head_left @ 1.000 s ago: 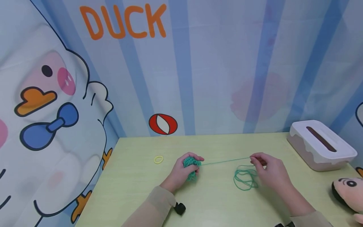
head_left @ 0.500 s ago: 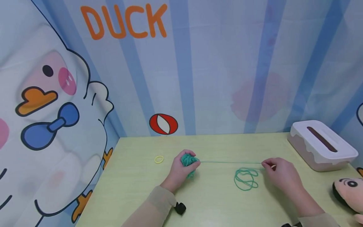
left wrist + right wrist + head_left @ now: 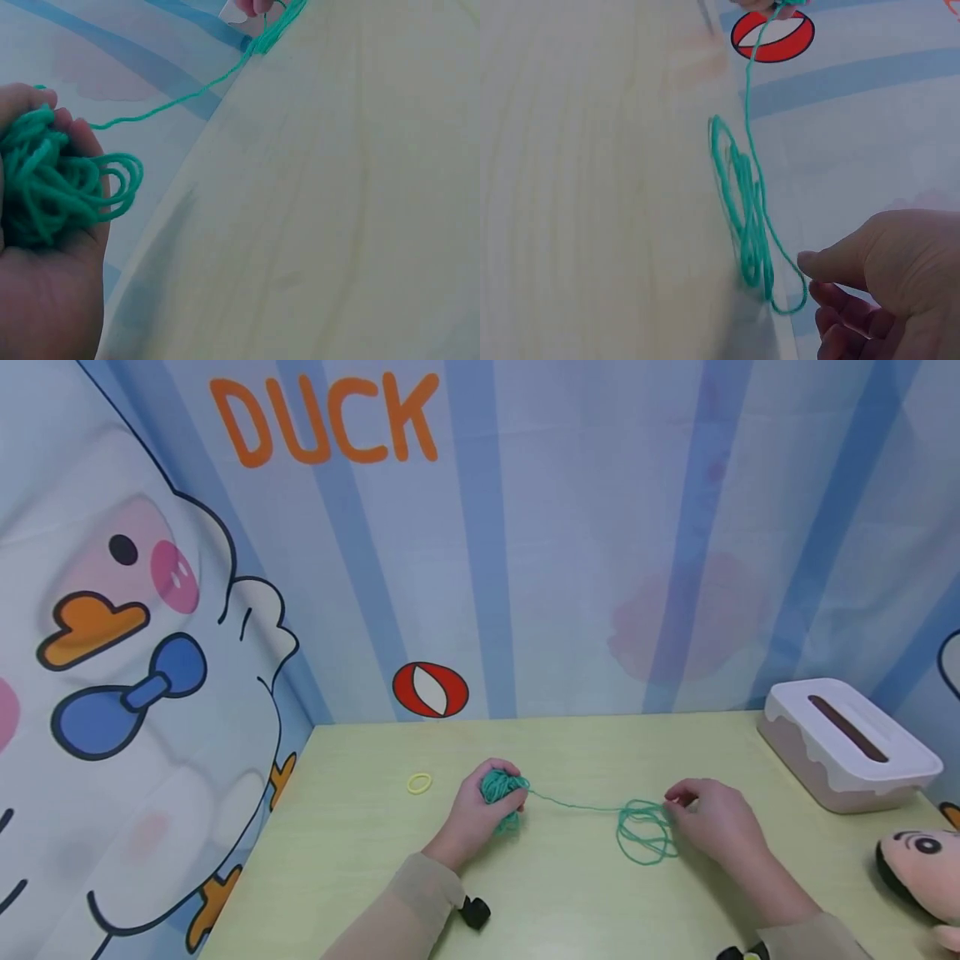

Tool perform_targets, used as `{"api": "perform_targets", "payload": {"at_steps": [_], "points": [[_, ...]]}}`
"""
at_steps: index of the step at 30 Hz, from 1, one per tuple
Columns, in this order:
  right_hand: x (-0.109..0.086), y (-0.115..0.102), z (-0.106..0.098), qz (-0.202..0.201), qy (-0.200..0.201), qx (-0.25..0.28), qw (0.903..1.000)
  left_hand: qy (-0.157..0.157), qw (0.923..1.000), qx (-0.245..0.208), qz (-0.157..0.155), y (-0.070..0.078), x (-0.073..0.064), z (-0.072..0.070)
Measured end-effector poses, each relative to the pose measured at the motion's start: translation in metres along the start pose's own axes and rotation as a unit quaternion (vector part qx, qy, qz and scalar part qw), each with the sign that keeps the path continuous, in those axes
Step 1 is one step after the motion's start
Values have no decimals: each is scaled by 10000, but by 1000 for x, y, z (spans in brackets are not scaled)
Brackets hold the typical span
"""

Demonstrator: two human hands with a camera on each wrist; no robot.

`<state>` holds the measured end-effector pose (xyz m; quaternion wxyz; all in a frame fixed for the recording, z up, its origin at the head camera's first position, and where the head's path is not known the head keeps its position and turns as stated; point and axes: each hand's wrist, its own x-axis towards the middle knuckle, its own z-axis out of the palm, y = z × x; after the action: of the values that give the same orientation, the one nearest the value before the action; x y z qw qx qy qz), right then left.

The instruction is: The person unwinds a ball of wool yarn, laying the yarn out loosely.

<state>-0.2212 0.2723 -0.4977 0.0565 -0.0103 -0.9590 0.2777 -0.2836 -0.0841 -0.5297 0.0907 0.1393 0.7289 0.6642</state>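
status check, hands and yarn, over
Left hand grips yarn ball. Right hand at the loose coils, pinch unclear. Strand slack between. Nothing in the way.

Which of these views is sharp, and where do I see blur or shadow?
Head view: evenly lit, sharp, with a soft shadow under the left hand gripping the yarn ball. Left wrist view: ball fairly clear, table soft. Right wrist view: table hazy, yarn loops slightly blurred beside the right hand.

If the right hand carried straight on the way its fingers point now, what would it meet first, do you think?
Most likely the loose yarn loops lying on the table just ahead of the right hand. Its fingertips point left, toward the left hand and its yarn bundle; depth is uncertain.
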Motion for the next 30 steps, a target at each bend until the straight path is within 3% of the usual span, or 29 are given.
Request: {"api": "perform_targets", "payload": {"at_steps": [4, 7, 13, 20, 25, 30], "points": [[0, -29, 9, -389, 295, 355, 9982, -43, 10000, 52, 11, 0, 0, -1], [-1, -50, 20, -921, 437, 638, 9927, -73, 9999, 56, 50, 0, 1, -2], [3, -80, 52, -1717, 48, 1120, 9788, -102, 9996, 232, 150, 0, 1, -3], [9, -100, 85, -1660, -524, 1565, 9722, -140, 9985, 464, 268, -2, 0, -2], [10, -108, 95, -1648, -324, 1451, 9751, -150, 9988, 377, 268, -1, 0, 0], [7, -105, 89, -1538, 61, 1478, 9770, -150, 9988, 336, 330, -1, 0, 0]]}}
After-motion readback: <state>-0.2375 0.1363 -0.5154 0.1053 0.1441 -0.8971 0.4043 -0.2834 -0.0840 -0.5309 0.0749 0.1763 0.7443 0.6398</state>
